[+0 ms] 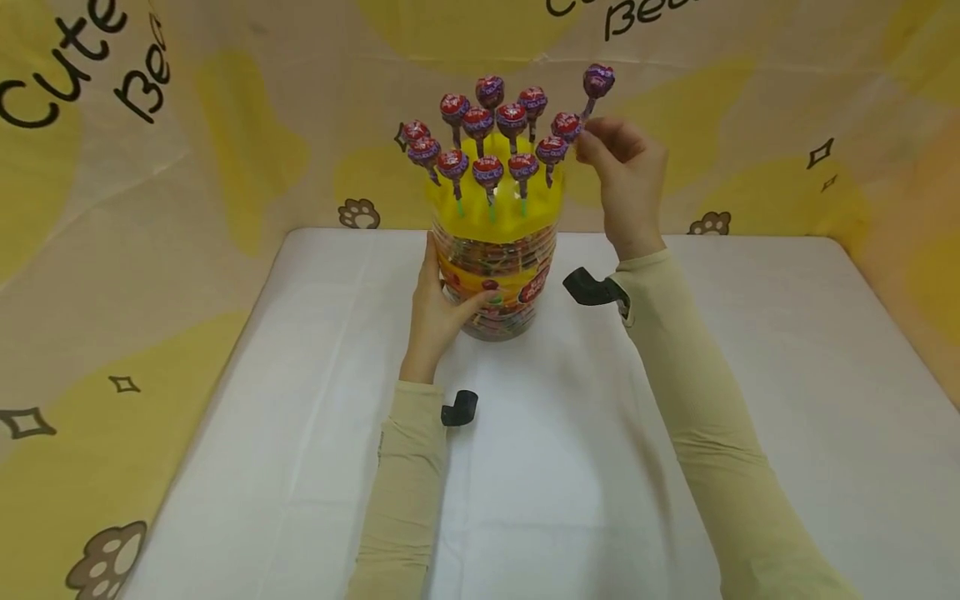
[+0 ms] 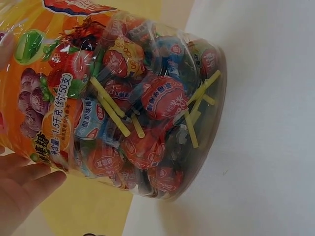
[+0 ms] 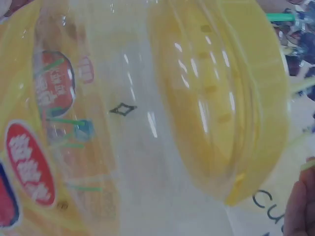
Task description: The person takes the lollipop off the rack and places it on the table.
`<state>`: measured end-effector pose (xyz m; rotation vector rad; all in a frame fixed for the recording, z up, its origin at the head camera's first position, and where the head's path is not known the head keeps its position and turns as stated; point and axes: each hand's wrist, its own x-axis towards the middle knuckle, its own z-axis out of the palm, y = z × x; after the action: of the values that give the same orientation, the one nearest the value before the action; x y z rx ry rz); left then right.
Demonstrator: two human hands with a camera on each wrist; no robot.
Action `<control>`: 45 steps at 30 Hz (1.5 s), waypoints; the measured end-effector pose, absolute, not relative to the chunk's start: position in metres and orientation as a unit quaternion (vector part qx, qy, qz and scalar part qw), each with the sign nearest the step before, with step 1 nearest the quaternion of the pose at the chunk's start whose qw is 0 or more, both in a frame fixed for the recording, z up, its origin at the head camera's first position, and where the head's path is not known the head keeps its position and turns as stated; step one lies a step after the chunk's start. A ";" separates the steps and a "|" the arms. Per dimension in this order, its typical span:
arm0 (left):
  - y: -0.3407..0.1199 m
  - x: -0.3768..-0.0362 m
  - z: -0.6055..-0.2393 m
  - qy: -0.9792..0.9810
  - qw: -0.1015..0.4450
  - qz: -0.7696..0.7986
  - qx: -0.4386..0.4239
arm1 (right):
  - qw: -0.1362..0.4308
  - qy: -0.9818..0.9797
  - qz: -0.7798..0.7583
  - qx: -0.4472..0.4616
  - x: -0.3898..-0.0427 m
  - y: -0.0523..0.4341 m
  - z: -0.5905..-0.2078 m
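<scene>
A clear plastic jar of lollipops point(image 1: 498, 257) stands upright on the table, its yellow lid point(image 1: 468, 223) studded with several purple-and-red wrapped lollipops point(image 1: 487, 172) on sticks. My left hand point(image 1: 438, 321) holds the jar's left side, thumb across the front label. Loose wrapped candies point(image 2: 165, 97) and pale sticks show through the jar wall in the left wrist view. At the lid's right, my right hand point(image 1: 630, 183) pinches the stick of a purple lollipop point(image 1: 598, 81), its head raised above the others. In the right wrist view, fingers point(image 3: 298, 211) show at the lower right, beside the lid.
The white-covered table point(image 1: 337, 333) extends around the jar. A yellow printed backdrop point(image 1: 750, 125) rises behind the table and along both sides. Black wrist camera mounts point(image 1: 592, 287) stick out from both sleeves, the right one close to the jar's right side.
</scene>
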<state>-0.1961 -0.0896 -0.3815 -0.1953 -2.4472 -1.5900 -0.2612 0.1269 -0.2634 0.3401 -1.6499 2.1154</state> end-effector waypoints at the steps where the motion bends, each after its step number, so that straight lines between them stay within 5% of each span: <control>1: -0.090 -0.196 -0.382 -0.833 0.107 -0.539 -0.065 | 0.211 -0.593 0.767 0.126 -0.259 0.129 -0.265; 27: -0.091 -0.193 -0.385 -0.823 0.101 -0.556 -0.059 | 0.011 -0.675 0.738 -0.011 -0.226 0.172 -0.413; 37: -0.090 -0.196 -0.383 -0.829 0.096 -0.548 -0.058 | -0.092 -0.716 0.690 -0.056 -0.233 0.180 -0.439; 45: -0.090 -0.198 -0.382 -0.834 0.103 -0.538 -0.062 | -0.096 -0.726 0.678 -0.065 -0.236 0.174 -0.447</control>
<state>-0.1981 -0.0898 -0.3818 -0.1840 -2.4617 -1.5893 -0.2360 0.1743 -0.4473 -0.2164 -2.4309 2.2727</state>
